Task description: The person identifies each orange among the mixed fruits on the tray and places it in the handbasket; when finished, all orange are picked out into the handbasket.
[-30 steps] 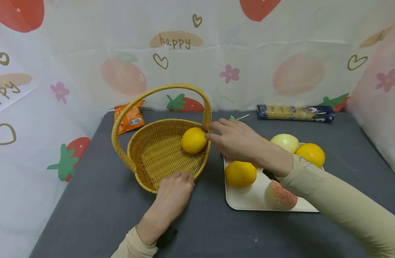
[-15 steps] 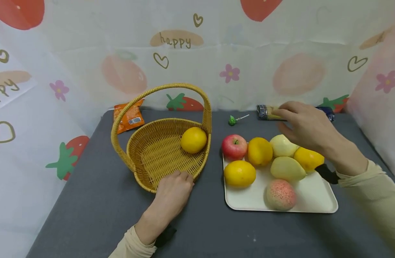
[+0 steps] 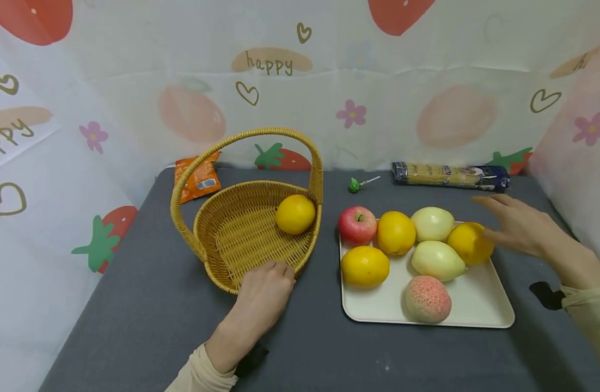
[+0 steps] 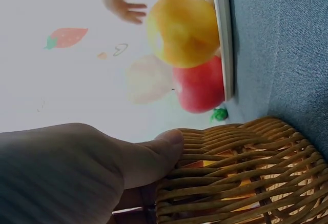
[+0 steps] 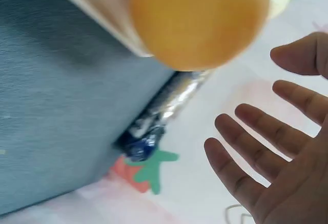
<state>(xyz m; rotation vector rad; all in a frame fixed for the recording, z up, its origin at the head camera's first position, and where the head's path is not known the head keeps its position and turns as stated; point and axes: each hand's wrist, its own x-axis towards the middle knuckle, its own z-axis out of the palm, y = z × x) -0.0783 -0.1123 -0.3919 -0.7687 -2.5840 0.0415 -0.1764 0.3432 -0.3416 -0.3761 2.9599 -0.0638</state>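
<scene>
My left hand grips the near rim of the wicker basket; in the left wrist view its thumb lies over the woven edge. Inside the basket, against the right side, sits a yellow lemon-like fruit. My right hand hovers at the right end of the white tray, fingers spread and holding nothing. Closest to it is an orange-yellow fruit at the tray's back right corner, large in the right wrist view.
On the tray also lie a red apple, two yellow fruits, two pale green fruits and a pinkish peach. Behind stand a green lollipop, a noodle packet and an orange snack bag.
My right hand has moved from the basket's right side, over the tray, to the tray's right end. My left hand keeps its hold on the basket rim.
</scene>
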